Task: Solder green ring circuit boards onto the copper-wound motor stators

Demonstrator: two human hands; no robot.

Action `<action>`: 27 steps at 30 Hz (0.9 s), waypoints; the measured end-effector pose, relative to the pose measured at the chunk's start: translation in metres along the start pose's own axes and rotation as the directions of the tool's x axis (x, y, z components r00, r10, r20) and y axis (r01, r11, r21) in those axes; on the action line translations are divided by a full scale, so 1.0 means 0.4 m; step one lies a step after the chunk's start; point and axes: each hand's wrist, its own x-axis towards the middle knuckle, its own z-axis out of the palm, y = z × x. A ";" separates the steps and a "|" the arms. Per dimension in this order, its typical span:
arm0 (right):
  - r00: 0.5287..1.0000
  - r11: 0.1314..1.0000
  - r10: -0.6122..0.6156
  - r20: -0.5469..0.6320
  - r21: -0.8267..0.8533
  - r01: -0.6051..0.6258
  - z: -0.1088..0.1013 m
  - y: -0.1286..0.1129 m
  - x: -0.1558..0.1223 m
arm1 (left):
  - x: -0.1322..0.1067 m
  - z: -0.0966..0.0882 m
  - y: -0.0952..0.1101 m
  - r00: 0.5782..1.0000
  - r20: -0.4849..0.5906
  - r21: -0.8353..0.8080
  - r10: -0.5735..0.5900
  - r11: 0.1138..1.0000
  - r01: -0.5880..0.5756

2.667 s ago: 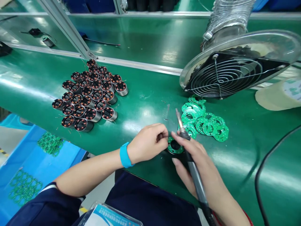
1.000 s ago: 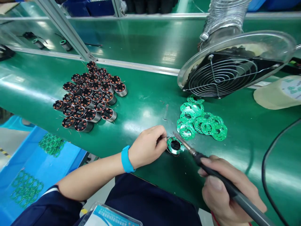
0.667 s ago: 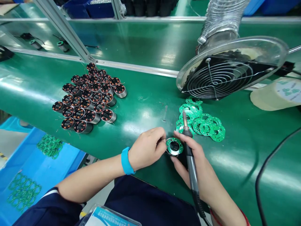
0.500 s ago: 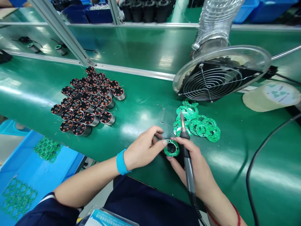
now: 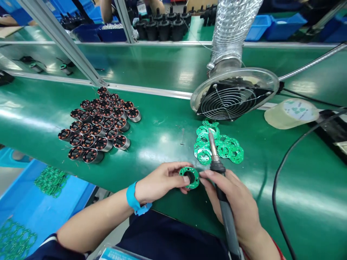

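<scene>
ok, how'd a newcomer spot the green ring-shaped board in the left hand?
Find the round transparent fan hood; just nearer the wearer lies a pile of green ring-shaped boards. Nearer still and left, the left hand holds one green ring-shaped circuit board. Only it is hand-held, thumb at its centre hole.

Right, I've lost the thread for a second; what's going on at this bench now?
The person's left hand holds a green ring-shaped board, thumb at its opening. The right hand grips a soldering iron, tip pointing away from the body, fingers close to the board's edge; contact is hard to tell. Loose green boards lie beyond, near the fan, and copper-wound cylinders stand grouped to the left.
</scene>
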 end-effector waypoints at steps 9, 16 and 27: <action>0.878 0.837 0.478 0.009 0.296 -0.459 0.019 -0.038 0.011 | -0.007 0.019 -0.038 0.647 0.036 0.860 0.762 0.306 -0.409; 0.629 0.137 0.707 0.322 0.811 -0.569 0.030 -0.063 0.017 | -0.027 0.040 -0.040 0.476 0.096 0.885 0.874 0.144 -0.444; 0.967 0.898 0.255 -0.012 0.374 -0.232 -0.009 -0.037 0.010 | -0.027 0.024 0.030 0.999 -0.026 0.289 0.045 0.957 -0.036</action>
